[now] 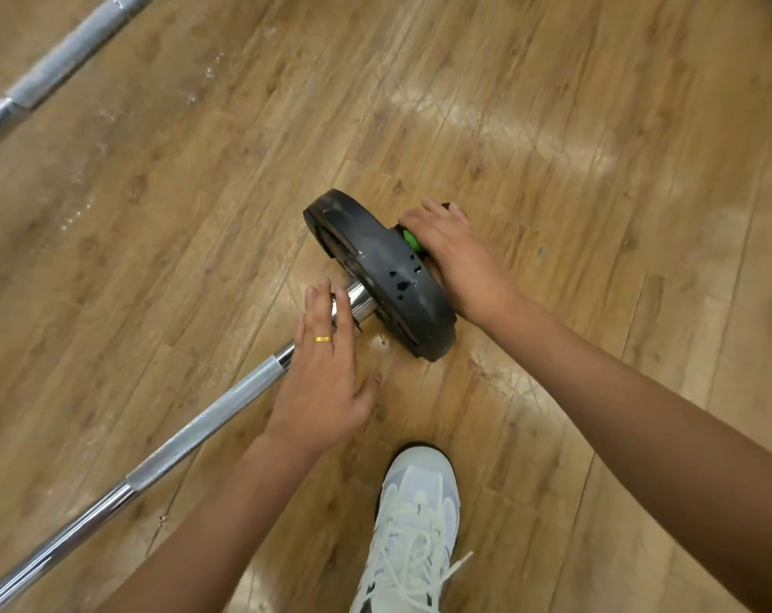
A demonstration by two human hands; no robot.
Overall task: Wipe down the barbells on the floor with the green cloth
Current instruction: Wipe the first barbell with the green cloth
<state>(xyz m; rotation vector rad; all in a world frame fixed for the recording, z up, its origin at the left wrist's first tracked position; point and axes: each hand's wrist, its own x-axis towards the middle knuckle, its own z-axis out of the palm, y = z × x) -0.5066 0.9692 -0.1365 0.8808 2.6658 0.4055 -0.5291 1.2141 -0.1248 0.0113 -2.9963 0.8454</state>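
While gripping limp green cloth [411,241] against heavy black rubber plate [382,263] in curled right hand [457,258], steady slick, roll-prone chrome steel barbell [207,418] under flat, spread left hand [326,378].

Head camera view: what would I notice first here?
The black weight plate at centre, on edge on the wooden floor, with the right hand holding a green cloth at its far side. The left hand lies open over the chrome bar; a white shoe shows below.

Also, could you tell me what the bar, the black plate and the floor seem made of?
Bar: polished chrome-look steel, mirror reflections, with matt knurled bands. Black plate: probably rubber-coated, dull and scuffed. Floor: glossy wood-look planks, possibly laminate.
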